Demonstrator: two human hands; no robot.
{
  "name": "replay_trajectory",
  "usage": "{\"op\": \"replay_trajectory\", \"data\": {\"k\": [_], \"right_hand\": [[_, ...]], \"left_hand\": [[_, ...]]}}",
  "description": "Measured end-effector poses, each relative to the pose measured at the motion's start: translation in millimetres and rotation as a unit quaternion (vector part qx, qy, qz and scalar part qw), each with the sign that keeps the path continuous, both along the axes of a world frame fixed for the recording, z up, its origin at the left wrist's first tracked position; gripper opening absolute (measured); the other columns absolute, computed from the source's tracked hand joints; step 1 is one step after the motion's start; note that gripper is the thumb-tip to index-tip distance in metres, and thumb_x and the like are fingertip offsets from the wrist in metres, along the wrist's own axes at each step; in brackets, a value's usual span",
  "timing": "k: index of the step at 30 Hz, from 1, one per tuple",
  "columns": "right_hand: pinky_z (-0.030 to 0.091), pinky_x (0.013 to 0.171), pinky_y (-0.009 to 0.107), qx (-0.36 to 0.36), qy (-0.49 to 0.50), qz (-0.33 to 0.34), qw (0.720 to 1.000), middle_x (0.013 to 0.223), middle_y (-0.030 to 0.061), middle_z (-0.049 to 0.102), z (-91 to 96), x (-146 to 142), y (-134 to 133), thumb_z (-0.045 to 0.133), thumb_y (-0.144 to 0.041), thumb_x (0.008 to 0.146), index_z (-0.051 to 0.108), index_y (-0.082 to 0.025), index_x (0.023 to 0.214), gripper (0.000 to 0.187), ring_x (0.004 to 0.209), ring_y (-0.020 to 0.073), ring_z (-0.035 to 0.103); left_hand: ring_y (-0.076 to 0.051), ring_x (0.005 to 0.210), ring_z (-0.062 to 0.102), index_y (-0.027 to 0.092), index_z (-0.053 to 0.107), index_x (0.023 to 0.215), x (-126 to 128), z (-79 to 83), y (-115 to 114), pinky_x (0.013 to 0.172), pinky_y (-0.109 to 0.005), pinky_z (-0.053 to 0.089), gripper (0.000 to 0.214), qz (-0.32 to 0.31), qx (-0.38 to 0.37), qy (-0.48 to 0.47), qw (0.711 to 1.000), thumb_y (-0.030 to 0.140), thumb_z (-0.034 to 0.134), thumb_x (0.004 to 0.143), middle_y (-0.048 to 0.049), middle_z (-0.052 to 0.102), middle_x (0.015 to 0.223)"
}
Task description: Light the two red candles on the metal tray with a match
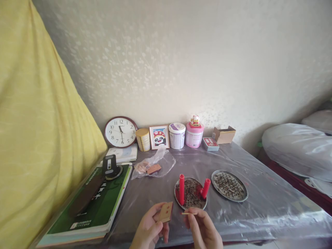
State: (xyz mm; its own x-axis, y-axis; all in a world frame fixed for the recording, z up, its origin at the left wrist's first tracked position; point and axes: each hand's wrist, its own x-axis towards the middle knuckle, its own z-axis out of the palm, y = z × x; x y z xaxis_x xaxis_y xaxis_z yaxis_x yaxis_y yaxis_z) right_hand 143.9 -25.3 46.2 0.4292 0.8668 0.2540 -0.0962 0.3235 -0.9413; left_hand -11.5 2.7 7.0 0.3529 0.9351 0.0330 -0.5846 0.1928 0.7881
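Near the table's front edge, my left hand [151,228] grips a small tan matchbox [166,212] between thumb and fingers. To its right, my right hand [203,226] pinches a thin pale matchstick [188,213], its tip pointing left toward the matchbox but apart from it. No flame shows on it. Just beyond my hands lies a round metal plate [193,186] with dark, burnt residue and red wax. On it one red candle [182,190] stands upright at the left, and another red candle [205,188] leans to the right.
A second round plate [229,185] lies right. A plastic bag [158,162] with a brown box [154,168] is behind. Green book [90,200] at left; clock [121,131], yellow tin [143,140], panda picture [159,137], tubs [177,136] and cardboard box [224,135] along the wall.
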Motion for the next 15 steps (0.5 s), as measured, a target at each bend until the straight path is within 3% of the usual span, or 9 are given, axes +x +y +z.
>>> {"op": "replay_trajectory", "data": {"k": [15], "right_hand": [[0.056, 0.067, 0.02, -0.003, -0.051, -0.004, 0.999, 0.077, 0.0066, 0.072, -16.7, 2.9, -0.7, 0.068, -0.048, 0.078, 0.067, -0.02, 0.087, 0.029, 0.066, 0.0169, 0.069]], "left_hand": [[-0.012, 0.055, 0.049, 0.018, 0.066, 0.11, 4.2, 11.1, -3.0, 0.046, -0.024, 0.042, 0.058, 0.025, -0.013, 0.024, 0.999, 0.049, 0.079, 0.063, -0.0033, 0.059, 0.068]]}}
